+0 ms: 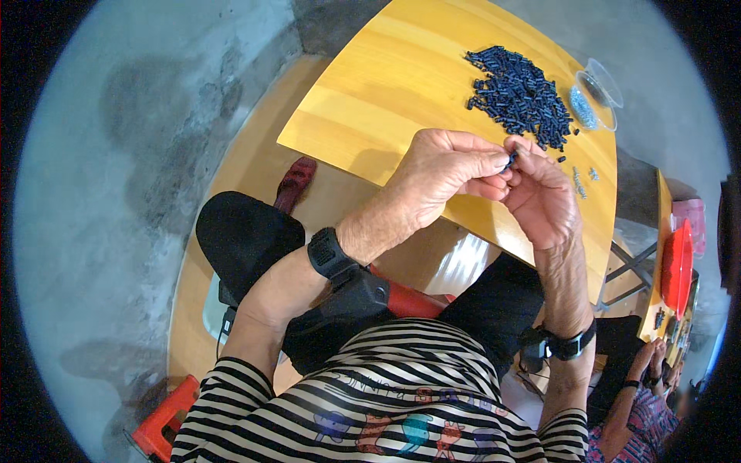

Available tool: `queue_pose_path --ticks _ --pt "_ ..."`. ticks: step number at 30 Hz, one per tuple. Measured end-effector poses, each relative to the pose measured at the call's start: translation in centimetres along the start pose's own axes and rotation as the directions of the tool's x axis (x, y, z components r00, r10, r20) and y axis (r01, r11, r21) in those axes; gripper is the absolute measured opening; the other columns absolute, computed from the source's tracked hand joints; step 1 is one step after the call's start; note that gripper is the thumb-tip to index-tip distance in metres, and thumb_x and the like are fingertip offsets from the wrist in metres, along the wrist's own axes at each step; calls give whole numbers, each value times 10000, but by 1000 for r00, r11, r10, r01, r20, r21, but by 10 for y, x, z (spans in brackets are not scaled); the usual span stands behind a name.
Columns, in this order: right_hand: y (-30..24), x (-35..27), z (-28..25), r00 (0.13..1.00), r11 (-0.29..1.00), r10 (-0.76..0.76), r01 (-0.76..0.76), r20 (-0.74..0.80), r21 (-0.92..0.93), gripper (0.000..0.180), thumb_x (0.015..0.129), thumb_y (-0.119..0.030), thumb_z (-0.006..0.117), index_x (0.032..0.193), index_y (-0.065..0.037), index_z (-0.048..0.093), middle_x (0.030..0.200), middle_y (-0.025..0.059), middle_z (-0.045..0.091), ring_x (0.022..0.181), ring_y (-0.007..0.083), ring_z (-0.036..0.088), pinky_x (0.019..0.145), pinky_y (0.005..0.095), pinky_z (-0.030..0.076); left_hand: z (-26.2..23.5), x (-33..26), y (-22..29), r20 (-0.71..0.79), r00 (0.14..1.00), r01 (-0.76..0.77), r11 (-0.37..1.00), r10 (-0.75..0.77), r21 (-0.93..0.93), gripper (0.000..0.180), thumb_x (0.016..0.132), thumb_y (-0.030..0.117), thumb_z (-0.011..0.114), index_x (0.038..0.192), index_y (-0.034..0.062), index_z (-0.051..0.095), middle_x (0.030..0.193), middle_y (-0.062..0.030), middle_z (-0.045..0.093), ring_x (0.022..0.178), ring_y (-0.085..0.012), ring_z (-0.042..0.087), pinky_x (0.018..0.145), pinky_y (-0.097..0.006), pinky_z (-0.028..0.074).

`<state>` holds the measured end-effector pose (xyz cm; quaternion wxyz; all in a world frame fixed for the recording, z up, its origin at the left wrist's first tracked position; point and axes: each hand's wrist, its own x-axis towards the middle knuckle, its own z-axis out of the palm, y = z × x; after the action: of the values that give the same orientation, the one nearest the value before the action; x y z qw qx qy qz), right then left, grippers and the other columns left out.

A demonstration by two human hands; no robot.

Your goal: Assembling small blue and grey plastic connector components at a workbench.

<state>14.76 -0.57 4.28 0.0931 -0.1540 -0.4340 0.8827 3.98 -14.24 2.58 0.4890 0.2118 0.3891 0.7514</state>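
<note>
We pinch one small dark blue plastic piece (512,159) between the fingertips of both hands, held up just above the bench (386,92); most of it is hidden. It sits near the heap of matching dark blue pieces (519,96) spread flat there.

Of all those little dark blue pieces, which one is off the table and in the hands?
The single dark piece pinched between the left hand and right hand. All the others lie in the heap on the wooden table.

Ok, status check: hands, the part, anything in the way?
Left hand and right hand together pinching one small dark part. Pile of dark parts beyond on table. Nothing in the way.
</note>
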Motion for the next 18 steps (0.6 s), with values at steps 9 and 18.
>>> queue_pose_path --ticks 9,18 --pt "-5 -1 -4 997 994 -71 69 -22 -84 180 871 -153 594 1002 -31 619 866 33 644 745 123 609 686 282 501 5 6 4 24 995 -96 974 93 207 209 831 114 669 967 -44 661 827 -97 676 709 -128 650 664 -232 541" --pt "-4 -10 -15 990 992 -95 85 -106 -96 202 890 -172 586 1034 -34 618 809 -15 590 679 86 530 679 273 470 11 18 -7 43 985 -170 900 167 401 163 810 87 687 922 -31 680 772 -80 676 654 -105 637 599 -214 525"
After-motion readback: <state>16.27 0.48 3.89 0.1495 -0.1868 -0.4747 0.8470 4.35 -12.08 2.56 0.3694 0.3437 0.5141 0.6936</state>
